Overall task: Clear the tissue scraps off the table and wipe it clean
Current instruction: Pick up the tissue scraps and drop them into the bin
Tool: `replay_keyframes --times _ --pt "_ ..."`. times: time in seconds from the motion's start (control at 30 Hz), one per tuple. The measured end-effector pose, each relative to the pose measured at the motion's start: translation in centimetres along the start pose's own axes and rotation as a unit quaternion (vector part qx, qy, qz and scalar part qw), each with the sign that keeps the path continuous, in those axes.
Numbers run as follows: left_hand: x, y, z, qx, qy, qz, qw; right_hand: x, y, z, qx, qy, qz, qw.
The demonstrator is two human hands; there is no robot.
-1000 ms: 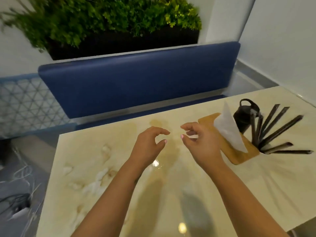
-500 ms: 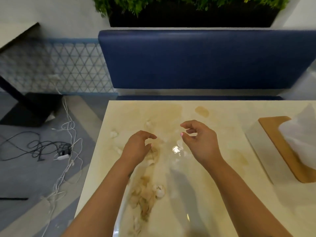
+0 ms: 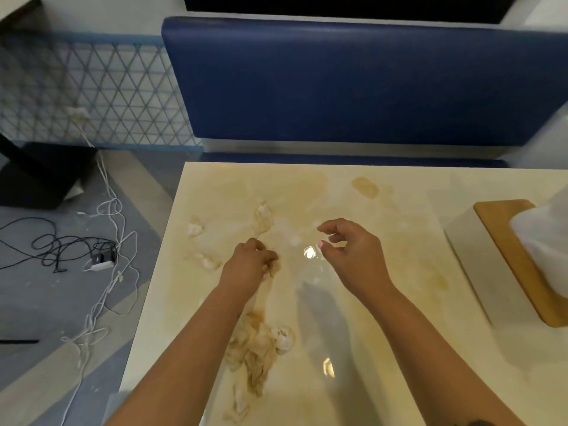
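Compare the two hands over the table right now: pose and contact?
The left hand is lowered to the glossy cream table, fingers curled down onto a stained tissue scrap; whether its grip has closed is unclear. The right hand hovers higher, thumb and forefinger loosely curved, holding nothing. The left is among the scraps; the right is over bare tabletop. Both are bare, palms down.

Eatery booth: blue padded bench behind glossy marble-look surface, tissue box on it, diamond-patterned wall tiles.

Cream table: stained tissue scraps, tissue box at right.
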State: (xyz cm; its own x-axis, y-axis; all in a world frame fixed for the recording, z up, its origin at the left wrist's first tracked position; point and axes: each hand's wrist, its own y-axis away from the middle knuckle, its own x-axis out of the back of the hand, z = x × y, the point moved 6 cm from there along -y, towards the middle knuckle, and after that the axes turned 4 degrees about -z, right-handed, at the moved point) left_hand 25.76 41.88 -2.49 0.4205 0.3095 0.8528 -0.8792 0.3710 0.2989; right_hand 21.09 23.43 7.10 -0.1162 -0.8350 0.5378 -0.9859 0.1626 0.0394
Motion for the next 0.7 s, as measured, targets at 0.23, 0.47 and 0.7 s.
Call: replay_keyframes --times 0.23,0.47,0.7 --pt "0.8 -0.6 -0.4 0.01 0.103 0.0 0.995 -3.3 -3.7 -0.2 0.002 0.07 -0.065 0.995" --pt "4.8 0.0 -0.9 0.023 0.177 0.082 0.981 -8.6 -8.4 -0.2 0.023 0.162 -0.136 0.977" --pt "8.4 0.8 -1.9 0.025 0.281 0.145 0.948 -14.0 -11.1 0.3 0.065 0.268 -0.197 0.941"
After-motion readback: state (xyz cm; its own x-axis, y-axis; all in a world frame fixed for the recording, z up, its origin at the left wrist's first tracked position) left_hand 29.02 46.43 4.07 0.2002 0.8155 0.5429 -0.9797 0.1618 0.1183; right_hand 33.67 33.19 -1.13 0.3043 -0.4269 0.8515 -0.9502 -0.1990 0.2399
